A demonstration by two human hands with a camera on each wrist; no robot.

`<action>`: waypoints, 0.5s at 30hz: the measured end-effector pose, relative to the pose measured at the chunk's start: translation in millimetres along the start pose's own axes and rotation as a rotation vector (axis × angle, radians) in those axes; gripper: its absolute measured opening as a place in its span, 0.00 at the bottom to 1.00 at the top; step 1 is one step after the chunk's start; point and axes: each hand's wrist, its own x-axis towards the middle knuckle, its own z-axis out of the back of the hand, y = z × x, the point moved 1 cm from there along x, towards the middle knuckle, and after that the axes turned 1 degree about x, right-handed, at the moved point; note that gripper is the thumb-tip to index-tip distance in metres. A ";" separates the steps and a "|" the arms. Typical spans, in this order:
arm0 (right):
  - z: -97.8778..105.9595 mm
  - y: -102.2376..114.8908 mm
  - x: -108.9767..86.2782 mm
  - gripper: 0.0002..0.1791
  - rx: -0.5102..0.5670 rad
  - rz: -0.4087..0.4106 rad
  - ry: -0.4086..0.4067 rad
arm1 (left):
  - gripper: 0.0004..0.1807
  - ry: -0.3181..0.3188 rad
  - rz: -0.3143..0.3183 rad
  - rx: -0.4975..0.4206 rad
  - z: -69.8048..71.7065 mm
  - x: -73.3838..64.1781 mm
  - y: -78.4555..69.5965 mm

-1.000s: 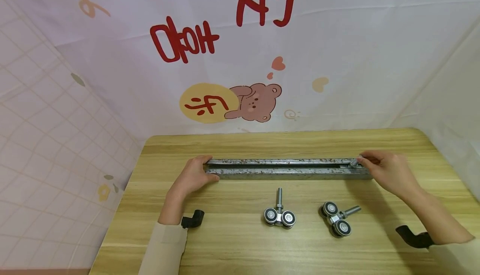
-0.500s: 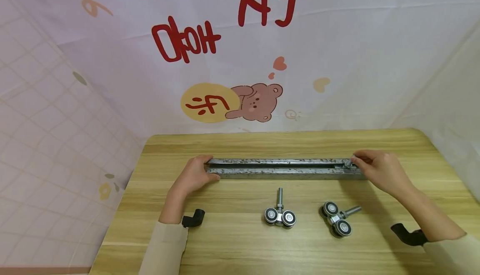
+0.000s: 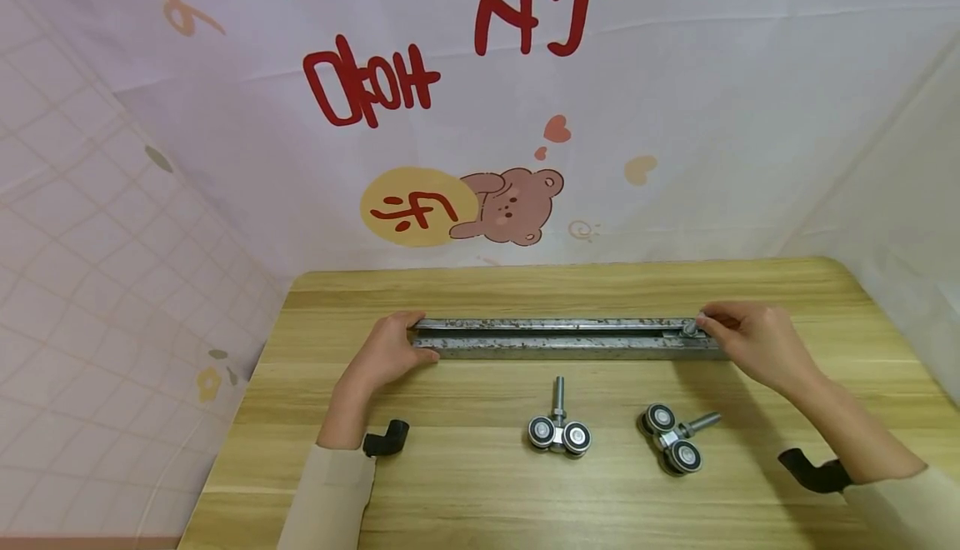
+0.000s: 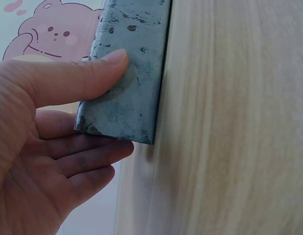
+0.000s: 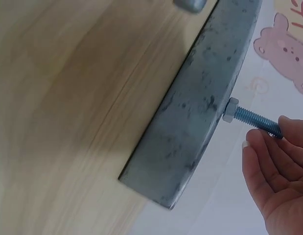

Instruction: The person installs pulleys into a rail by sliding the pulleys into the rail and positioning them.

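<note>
A speckled steel channel rail (image 3: 555,350) lies across the wooden table, its long slot facing up. My left hand (image 3: 386,350) grips its left end, thumb on the near side wall and fingers round the far side and end, as the left wrist view shows. At the other end, my right hand (image 3: 761,342) pinches the top of a threaded bolt (image 5: 256,121) between thumb and fingers. This bolt stands up from the slot, with a hex nut (image 5: 230,110) at the rail's edge; whatever is below the nut is hidden inside the rail.
Two roller trolleys with threaded stems lie in front of the rail: one trolley (image 3: 558,429) at the middle, another trolley (image 3: 671,440) to its right. A printed cloth (image 3: 705,117) hangs behind the table (image 3: 465,492). Each wrist carries a black mount (image 3: 817,473).
My right hand has slid a little to the left along the slot, carrying the bolt with it. The left hand keeps its grip on the rail's end, and the two trolleys stay put.
</note>
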 end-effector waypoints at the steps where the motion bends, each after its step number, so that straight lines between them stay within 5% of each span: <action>1: -1.3 1.8 0.4 0.05 0.009 -0.001 0.001 | 0.44 0.000 0.002 -0.004 0.0 -0.2 0.3; 15: -14.0 21.7 7.8 0.04 0.036 0.025 0.047 | 0.43 0.001 0.013 0.001 -1.2 1.3 2.4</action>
